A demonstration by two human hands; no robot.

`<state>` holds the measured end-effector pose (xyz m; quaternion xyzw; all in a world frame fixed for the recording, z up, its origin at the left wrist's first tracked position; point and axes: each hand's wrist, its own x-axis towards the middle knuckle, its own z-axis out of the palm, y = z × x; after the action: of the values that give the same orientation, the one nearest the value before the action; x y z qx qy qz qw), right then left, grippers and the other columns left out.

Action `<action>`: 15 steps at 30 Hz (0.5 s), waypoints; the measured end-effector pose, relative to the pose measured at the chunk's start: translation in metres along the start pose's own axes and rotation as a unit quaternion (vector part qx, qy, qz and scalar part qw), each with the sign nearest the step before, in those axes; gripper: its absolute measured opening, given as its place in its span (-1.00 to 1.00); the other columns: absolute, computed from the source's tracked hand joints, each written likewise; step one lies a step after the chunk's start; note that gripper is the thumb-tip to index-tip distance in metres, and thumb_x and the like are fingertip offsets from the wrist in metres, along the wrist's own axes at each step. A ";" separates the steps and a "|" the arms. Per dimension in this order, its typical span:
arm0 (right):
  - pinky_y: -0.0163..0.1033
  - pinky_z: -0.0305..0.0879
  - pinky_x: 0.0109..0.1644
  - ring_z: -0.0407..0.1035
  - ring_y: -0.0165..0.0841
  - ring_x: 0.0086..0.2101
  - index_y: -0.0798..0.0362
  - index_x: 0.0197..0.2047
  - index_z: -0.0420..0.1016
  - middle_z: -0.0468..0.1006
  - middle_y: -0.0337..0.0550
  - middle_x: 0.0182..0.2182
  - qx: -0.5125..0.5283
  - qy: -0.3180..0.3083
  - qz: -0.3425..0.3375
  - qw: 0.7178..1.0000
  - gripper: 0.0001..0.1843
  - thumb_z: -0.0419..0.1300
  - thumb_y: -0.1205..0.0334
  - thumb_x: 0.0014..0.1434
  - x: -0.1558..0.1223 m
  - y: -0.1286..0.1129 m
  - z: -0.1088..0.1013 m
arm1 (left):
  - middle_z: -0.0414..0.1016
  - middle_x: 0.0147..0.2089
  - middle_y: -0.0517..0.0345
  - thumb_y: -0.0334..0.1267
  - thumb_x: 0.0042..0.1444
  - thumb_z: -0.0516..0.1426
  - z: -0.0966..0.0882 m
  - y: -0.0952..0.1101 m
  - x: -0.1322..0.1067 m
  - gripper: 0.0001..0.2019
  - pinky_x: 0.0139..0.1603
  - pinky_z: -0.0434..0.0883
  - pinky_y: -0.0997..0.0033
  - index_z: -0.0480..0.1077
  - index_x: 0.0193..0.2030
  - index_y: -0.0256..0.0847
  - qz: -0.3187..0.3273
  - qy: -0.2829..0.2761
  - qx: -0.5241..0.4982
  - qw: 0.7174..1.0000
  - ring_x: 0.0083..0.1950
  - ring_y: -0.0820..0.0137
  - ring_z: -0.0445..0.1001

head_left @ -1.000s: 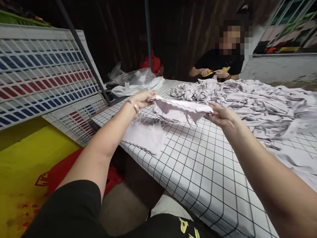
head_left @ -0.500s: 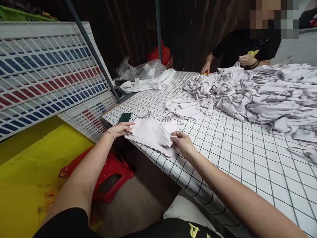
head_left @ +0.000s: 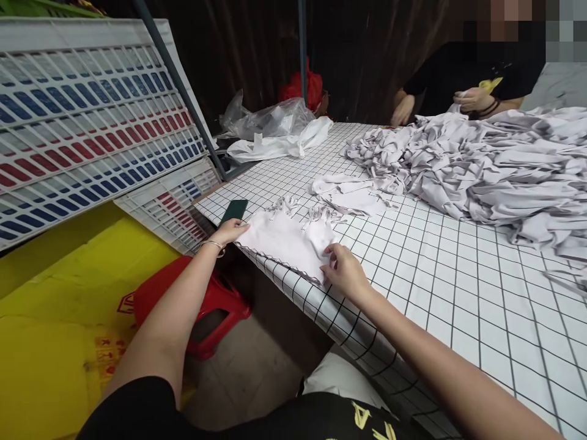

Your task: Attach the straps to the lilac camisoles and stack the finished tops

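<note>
Pale grey-lilac fabric pieces (head_left: 284, 241) lie in a flat stack at the table's near edge. Their near border is wavy, and thin strips bunch up at the far side. My left hand (head_left: 232, 231) is closed on the stack's left corner, its fingertips on the cloth. At the right corner, my right hand (head_left: 343, 269) has thumb and curled fingers pinching the fabric's edge. A dark green flat object (head_left: 233, 211) lies just beyond my left hand. More fabric pieces (head_left: 351, 194) of the same colour rest behind the stack.
A large heap of pale fabric (head_left: 486, 165) covers the far right of the grid-patterned table (head_left: 413, 269). Behind it a co-worker's hand (head_left: 474, 99) holds something yellow. Clear plastic bags (head_left: 275, 119) lie at the back. White slatted crates (head_left: 92, 122) and a red stool (head_left: 220, 311) are at left.
My right hand has brought the top piece's right corner down toward me, so its wavy border now lies along the lower layer's edge. My left hand stays at the left corner.
</note>
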<state>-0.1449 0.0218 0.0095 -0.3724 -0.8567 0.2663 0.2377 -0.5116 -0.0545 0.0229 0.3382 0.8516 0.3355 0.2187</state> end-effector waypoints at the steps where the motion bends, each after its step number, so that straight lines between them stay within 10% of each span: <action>1: 0.05 0.31 -0.01 0.37 -0.07 -0.05 0.07 0.06 0.38 0.47 0.10 -0.03 -0.049 0.012 -0.055 0.997 -0.59 0.21 0.21 0.13 0.000 -0.001 0.000 | 0.47 -0.22 0.07 -0.12 -0.18 0.31 0.004 0.000 0.004 -0.50 -0.30 0.33 0.48 0.42 -0.09 -0.35 -0.004 0.001 0.017 1.000 -0.27 0.38 0.43; 5: 0.25 -0.25 0.33 -0.13 0.06 0.33 -0.04 0.35 0.15 0.05 0.03 0.36 -0.152 -0.092 -0.244 0.953 -0.30 0.04 -0.18 0.24 0.005 -0.004 0.008 | 0.48 -0.32 0.12 -0.15 -0.25 0.31 0.007 0.006 0.014 -0.66 -0.25 0.34 0.42 0.43 -0.33 -0.27 0.000 -0.005 0.087 0.996 -0.23 0.28 0.47; 10: 0.25 -0.44 0.36 -0.25 0.08 0.35 0.07 0.39 0.06 -0.04 0.13 0.38 -0.087 -0.197 -0.216 0.952 -0.11 -0.06 -0.36 0.19 0.011 0.004 0.015 | 0.51 -0.22 -0.02 -0.22 -0.39 0.36 -0.002 0.056 0.024 -0.62 -0.03 0.32 0.17 0.41 -0.37 -0.24 0.045 0.041 0.193 0.979 -0.02 0.01 0.44; 15: 0.07 0.00 0.32 0.14 -0.12 0.23 0.04 0.20 0.33 0.33 0.05 0.22 0.099 -0.089 -0.162 0.978 -0.44 0.04 -0.11 0.27 0.032 0.035 -0.012 | 0.54 -0.08 0.03 -0.09 0.09 0.12 0.079 0.174 0.049 -0.75 0.09 0.30 0.26 0.46 -0.20 -0.18 0.249 0.046 0.199 0.947 0.01 0.22 0.46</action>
<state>-0.1387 0.0700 0.0029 -0.1779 -0.8927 0.3399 0.2364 -0.4231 0.1093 0.0876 0.5602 0.7990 0.2178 0.0166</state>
